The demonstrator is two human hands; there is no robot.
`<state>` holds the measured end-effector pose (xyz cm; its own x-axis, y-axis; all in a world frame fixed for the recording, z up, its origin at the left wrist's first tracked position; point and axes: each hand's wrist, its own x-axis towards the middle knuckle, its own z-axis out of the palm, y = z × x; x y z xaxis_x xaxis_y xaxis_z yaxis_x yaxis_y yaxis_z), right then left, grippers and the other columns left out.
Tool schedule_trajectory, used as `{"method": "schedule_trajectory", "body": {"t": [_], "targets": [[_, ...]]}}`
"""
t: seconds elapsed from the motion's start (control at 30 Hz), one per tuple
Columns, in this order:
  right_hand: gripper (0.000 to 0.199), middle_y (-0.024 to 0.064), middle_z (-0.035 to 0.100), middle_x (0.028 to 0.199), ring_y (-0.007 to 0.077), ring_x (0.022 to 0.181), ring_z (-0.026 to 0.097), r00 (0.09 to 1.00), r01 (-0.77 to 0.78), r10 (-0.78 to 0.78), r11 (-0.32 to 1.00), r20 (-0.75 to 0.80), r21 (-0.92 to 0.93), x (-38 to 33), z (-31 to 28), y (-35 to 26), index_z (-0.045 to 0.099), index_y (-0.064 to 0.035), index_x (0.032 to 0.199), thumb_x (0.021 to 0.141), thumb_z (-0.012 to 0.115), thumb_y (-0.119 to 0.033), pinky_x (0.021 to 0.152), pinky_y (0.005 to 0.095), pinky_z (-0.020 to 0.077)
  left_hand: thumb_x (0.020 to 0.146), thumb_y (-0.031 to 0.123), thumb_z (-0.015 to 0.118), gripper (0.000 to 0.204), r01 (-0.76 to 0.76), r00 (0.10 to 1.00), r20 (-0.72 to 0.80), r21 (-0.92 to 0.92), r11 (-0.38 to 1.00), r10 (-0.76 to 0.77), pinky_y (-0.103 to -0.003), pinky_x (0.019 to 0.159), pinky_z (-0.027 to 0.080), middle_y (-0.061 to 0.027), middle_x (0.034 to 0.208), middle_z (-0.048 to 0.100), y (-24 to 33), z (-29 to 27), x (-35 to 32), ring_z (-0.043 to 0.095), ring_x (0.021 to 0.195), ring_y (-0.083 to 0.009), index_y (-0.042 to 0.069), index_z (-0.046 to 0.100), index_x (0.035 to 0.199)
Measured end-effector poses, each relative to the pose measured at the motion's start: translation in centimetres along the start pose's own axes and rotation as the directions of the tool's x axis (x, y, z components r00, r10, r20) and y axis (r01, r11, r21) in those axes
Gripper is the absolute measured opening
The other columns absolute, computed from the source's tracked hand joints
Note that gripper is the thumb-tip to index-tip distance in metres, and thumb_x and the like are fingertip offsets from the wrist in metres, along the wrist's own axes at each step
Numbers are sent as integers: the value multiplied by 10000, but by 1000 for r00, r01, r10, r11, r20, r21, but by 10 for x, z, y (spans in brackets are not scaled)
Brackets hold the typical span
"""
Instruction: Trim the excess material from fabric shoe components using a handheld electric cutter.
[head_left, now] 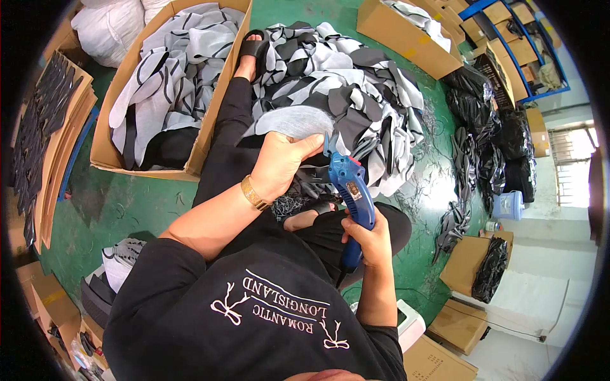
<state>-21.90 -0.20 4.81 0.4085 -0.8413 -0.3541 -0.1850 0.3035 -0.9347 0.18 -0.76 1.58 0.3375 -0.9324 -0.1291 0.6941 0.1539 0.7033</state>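
Observation:
My left hand [283, 164] grips a grey and black fabric piece [291, 120] at its near edge, above my lap. My right hand [367, 238] is closed around the handle of a blue electric cutter [351, 187], whose tip points up at the edge of that fabric beside my left thumb. A large pile of grey, white and black fabric pieces [343, 82] lies on the green floor just beyond both hands. A gold bracelet [254, 193] is on my left wrist. My legs in black trousers stretch toward the pile.
A cardboard box [206, 130] full of similar fabric pieces stands at the left. Stacked cardboard sheets [54, 159] lie further left. More boxes [406, 38] and black bags [489, 127] line the right. Fabric trimmings litter the floor [127, 203].

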Motion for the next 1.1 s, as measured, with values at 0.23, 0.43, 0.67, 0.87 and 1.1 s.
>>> {"method": "schedule_trajectory", "body": {"t": [0.23,0.43,0.67,0.87,1.1], "targets": [[272,74,581,724,162,546,571,1000,-5,4,999,9,44,4,0,-1,564,47,963,728,680,-24,508,278,481,840,-3,642,178,-61,998,30,67,996,59,-262,763,519,-67,939,660,1,2,-3,636,825,-132,-28,627,1016],[279,76,580,722,163,547,571,1000,-18,17,999,20,50,4,-3,-6,564,47,961,721,682,-31,510,282,484,829,-20,639,206,-131,988,109,186,974,112,-267,783,504,-47,961,659,4,-5,-4,628,853,-128,-7,627,1034],[291,75,585,734,160,547,577,997,-52,51,998,51,27,2,-10,-14,568,47,975,723,690,-31,508,279,483,817,-28,633,200,-158,981,152,243,957,123,-275,815,487,-34,950,651,12,-7,-4,613,867,-115,-14,623,1016],[313,69,590,774,145,566,574,996,-56,56,998,70,-5,0,-15,-23,570,46,983,715,712,-29,507,272,487,791,-33,642,224,-225,957,257,378,898,131,-272,795,480,-24,947,650,19,-20,1,609,877,-113,11,621,1010],[309,67,583,766,145,574,572,988,-106,109,994,106,-31,-2,-21,-30,572,48,978,713,711,-28,508,276,490,778,-60,600,292,-244,921,389,534,810,21,-270,815,475,-12,963,640,29,-31,5,598,901,-98,20,594,1059]]}}
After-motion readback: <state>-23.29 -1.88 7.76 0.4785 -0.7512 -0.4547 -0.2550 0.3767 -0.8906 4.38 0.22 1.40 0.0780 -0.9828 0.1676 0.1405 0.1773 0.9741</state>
